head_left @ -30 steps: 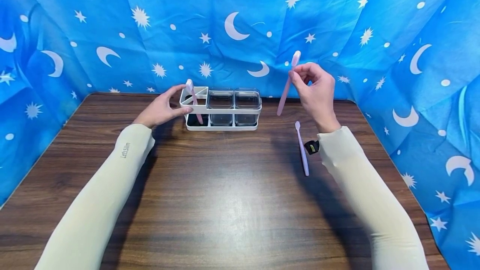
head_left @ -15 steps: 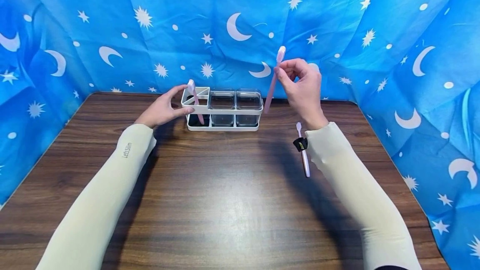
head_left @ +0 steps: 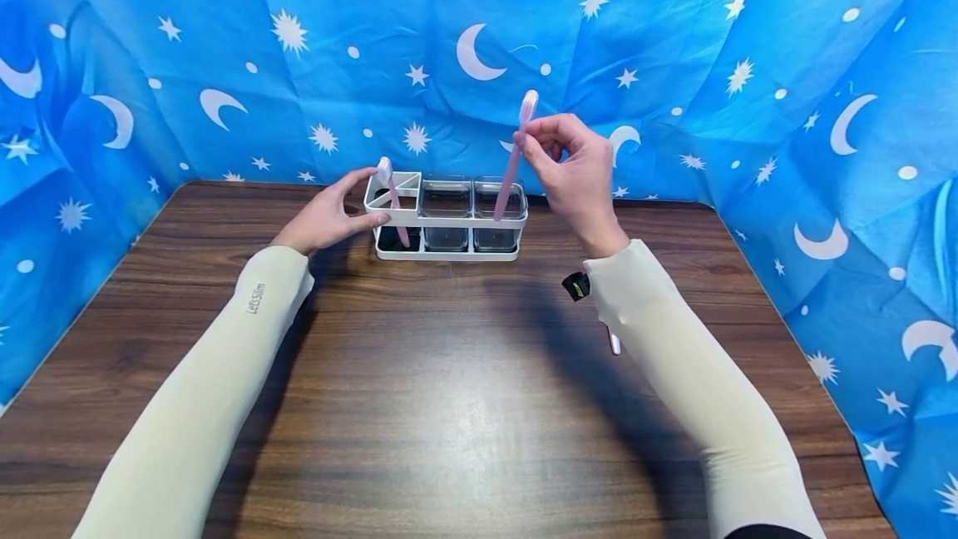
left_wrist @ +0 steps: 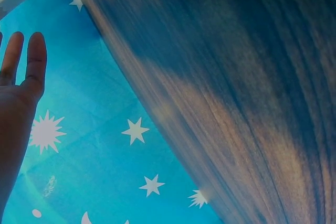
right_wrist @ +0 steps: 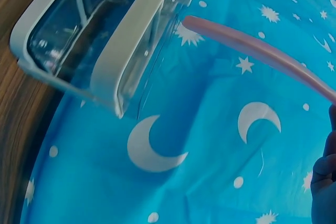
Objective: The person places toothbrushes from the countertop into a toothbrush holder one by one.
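A white toothbrush holder (head_left: 449,223) with two clear cups stands at the back of the table. My left hand (head_left: 323,219) holds its left end, thumb at the front rail and a finger at the back; other fingers (left_wrist: 35,59) extend straight in the left wrist view. One pink toothbrush (head_left: 394,194) leans in the holder's left section, bristles up. With thumb and fingertips, my right hand (head_left: 575,169) pinches another pink toothbrush (head_left: 511,173), head up. Its handle overlaps the right cup in the head view; in the right wrist view, the handle's end hangs beside the holder (right_wrist: 131,40).
Under my right sleeve (head_left: 651,306) a third toothbrush (head_left: 615,343) lies on the wooden table (head_left: 449,373), mostly hidden. A black strap piece (head_left: 576,285) sits at that wrist. A blue curtain (head_left: 337,40) with moons and stars borders the table's back and sides.
My right hand has carried the pink toothbrush leftward, from right of the holder to over its right cup. The sleeve now covers most of the toothbrush on the table. My left hand stays put.
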Demonstrator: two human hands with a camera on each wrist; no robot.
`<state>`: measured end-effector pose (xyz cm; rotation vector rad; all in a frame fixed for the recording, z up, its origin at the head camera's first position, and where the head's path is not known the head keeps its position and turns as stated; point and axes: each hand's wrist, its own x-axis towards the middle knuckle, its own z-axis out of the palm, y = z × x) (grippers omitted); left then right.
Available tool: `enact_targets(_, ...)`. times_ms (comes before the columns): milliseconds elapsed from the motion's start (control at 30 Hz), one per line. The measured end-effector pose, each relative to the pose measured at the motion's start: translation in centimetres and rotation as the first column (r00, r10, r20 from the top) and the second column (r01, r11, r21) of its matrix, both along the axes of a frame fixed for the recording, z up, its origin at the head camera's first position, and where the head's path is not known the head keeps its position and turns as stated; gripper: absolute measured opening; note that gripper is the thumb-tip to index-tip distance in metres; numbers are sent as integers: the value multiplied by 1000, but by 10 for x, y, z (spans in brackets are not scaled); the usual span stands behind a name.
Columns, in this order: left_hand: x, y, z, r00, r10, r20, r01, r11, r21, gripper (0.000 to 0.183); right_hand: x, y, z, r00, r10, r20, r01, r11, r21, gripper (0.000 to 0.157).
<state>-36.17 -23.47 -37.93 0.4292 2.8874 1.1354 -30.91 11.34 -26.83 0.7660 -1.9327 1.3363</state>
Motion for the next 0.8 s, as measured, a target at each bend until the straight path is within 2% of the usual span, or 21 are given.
enact_targets(100, 0, 0, 0, 1000, 0, 5, 0, 1000, 13, 91, -8, -6, -4, 999, 42, -34, -42, 999, -5, 15)
enact_targets(267, 1, 1, 0, 1000, 1, 5, -1, 1000, 14, 90, -11, -20, -1, 995, 82, -54, -83, 997, -9, 17)
enact_targets(500, 1, 0, 0, 1000, 2, -6, -2, 1000, 3, 91, -8, -39, 4, 995, 94, -31, -94, 995, -16, 17)
enact_targets(700, 1, 1, 1, 1000, 9, -14, -9, 1000, -21, 91, 6, -55, 11, 995, 100, 21, -100, 995, -7, 14)
enact_targets(800, 1, 1, 1, 1000, 7, -16, -7, 1000, -22, 90, 6, -62, 9, 994, 102, 25, -102, 995, 4, 14)
